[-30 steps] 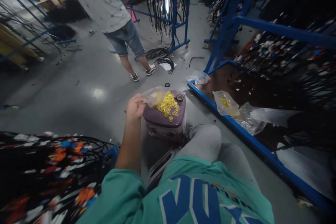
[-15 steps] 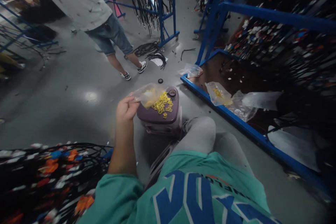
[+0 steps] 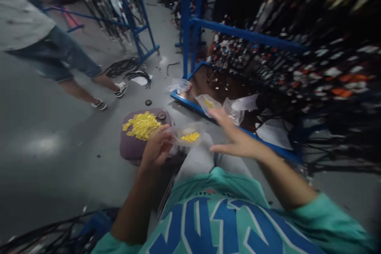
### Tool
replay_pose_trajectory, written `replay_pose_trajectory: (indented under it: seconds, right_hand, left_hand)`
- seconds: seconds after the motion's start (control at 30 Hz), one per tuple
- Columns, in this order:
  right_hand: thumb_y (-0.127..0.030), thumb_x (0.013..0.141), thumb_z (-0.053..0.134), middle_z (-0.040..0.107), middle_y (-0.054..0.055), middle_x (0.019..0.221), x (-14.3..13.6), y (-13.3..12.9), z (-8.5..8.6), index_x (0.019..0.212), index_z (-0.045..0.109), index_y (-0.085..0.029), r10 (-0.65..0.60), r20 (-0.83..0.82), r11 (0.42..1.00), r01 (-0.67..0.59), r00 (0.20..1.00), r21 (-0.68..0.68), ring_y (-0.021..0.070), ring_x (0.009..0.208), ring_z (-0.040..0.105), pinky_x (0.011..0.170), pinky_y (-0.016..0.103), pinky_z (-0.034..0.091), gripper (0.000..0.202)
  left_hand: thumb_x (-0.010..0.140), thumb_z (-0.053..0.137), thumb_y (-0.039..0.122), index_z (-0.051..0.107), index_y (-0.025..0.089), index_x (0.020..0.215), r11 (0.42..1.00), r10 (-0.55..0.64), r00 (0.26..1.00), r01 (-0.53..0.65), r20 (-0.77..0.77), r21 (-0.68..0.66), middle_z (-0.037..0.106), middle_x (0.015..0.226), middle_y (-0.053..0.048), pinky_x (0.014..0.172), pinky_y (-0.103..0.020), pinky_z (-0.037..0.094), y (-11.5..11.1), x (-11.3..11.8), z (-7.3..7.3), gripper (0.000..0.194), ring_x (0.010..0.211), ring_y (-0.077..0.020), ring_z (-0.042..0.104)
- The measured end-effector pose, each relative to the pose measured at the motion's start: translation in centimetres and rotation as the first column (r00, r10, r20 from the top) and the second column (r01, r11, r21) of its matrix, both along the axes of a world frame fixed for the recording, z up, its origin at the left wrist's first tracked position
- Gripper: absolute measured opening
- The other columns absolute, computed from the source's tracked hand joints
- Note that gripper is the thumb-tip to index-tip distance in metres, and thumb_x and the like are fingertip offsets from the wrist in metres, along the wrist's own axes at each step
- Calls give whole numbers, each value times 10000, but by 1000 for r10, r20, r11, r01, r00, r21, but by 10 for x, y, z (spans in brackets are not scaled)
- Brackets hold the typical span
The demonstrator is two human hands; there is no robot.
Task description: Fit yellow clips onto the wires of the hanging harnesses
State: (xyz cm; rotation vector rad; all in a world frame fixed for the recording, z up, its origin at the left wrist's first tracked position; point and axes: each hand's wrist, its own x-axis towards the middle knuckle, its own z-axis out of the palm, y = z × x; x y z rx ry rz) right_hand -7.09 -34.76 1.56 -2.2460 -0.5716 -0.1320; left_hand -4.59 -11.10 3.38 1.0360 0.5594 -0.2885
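Note:
My left hand (image 3: 157,145) grips the edge of a clear plastic bag (image 3: 181,131) held over my knees. Small yellow pieces (image 3: 190,137) lie inside that bag. To the right of it, my right hand (image 3: 233,135) hangs in the air with fingers spread, holding nothing. A larger heap of yellow plastic pieces (image 3: 141,126) rests on the purple stool (image 3: 131,149) beside my left hand. A black tape roll (image 3: 161,116) lies at the stool's far right corner.
A blue metal rack (image 3: 190,105) holds many hanging cables (image 3: 268,71). Its base tray carries another clear bag with yellow pieces (image 3: 208,103) and white paper (image 3: 275,133). A person in denim shorts (image 3: 56,59) stands at the left. Black cables (image 3: 122,67) lie on the floor.
My left hand has brought the bag right, off the stool and over my lap. The yellow heap on the stool is bigger. My right hand has come into view. The view has turned right.

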Motion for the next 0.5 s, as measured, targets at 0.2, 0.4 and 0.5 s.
replay_pose_trajectory:
  seconds: [0.2, 0.4, 0.5]
  right_hand:
    - [-485, 782, 620, 632, 115, 1138, -8, 12, -25, 1313, 439, -189, 2, -134, 1000, 0, 991, 14, 262, 1050, 581, 945, 431, 398, 635]
    - [-306, 823, 598, 704, 30, 860, -1, -24, -60, 788, 676, -203, -133, -203, 982, 157, 970, 105, 185, 850, 617, 817, 320, 420, 134]
    - [-271, 742, 683, 675, 33, 1011, 6, -55, -77, 844, 717, -241, -262, -238, 965, 262, 935, -34, 213, 933, 576, 853, 375, 399, 111]
  left_hand:
    - [410, 641, 102, 604, 183, 734, 959, -280, 958, 282, -53, 25, 560, 583, 25, 444, -194, 373, -47, 3, -13, 337, 489, -88, 471]
    - [377, 702, 110, 630, 203, 778, 929, -359, 932, 352, 46, 118, 572, 759, 24, 500, -218, 429, -63, 18, -30, 417, 561, -93, 529]
    - [354, 755, 122, 632, 211, 849, 918, -386, 922, 379, 41, 120, 587, 876, 6, 625, -259, 494, -77, 29, -39, 518, 718, -144, 600]
